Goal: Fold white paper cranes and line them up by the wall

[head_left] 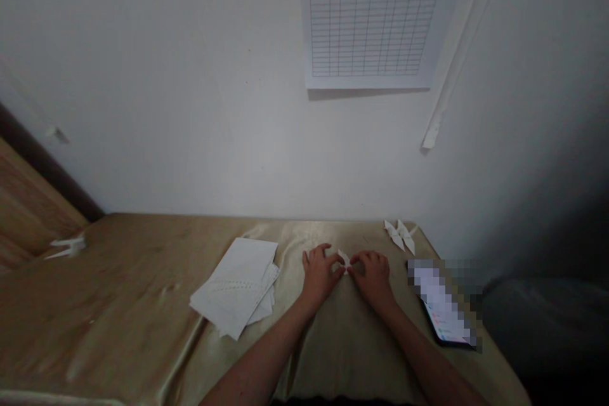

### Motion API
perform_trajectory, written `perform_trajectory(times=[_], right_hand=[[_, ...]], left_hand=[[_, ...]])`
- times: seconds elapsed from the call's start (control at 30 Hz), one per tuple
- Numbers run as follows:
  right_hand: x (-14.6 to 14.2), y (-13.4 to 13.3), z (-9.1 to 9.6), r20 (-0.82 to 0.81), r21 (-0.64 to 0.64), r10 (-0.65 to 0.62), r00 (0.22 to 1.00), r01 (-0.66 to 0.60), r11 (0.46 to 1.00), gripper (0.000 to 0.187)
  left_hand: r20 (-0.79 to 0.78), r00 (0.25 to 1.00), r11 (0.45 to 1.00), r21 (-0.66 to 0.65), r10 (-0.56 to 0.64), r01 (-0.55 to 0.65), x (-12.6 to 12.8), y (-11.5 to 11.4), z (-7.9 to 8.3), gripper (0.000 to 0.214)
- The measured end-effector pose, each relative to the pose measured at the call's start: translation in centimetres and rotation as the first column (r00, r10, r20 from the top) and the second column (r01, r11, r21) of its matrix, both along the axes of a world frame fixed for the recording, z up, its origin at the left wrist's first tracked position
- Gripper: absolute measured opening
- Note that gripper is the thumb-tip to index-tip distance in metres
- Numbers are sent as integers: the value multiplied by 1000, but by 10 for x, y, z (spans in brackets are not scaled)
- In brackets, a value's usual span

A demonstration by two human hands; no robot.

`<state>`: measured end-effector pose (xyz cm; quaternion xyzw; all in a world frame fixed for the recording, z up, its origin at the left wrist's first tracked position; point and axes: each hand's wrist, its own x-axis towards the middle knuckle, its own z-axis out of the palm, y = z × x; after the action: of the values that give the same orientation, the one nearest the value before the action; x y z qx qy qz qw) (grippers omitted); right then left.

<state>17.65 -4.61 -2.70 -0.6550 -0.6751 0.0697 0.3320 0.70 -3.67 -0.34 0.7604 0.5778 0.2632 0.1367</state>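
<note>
Over the satin cloth (118, 304), folded white paper (344, 259) was pinched by the left hand (321, 273) and right hand (373, 279). A ruled wall chart (373, 25) was posted above.

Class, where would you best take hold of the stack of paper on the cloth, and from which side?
Probably best to pinch the stack of paper at its right edge, coming from the side of the left hand. That edge faces the hand, and the loose sheets fan out there, so fingers from above could gather them.
</note>
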Motion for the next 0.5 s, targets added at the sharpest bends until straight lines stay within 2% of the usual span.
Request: perform_trajectory(times=[0.17,0.5], right_hand=[[3,-1,5,30,-40,-27,999,28,999,9],[4,1,7,66,-111,-51,996,58,992,8]], left_hand=[[-48,998,999,-34,-31,29,-2,1,3,16],[-183,981,998,-13,-62,61,-3,3,6,25]])
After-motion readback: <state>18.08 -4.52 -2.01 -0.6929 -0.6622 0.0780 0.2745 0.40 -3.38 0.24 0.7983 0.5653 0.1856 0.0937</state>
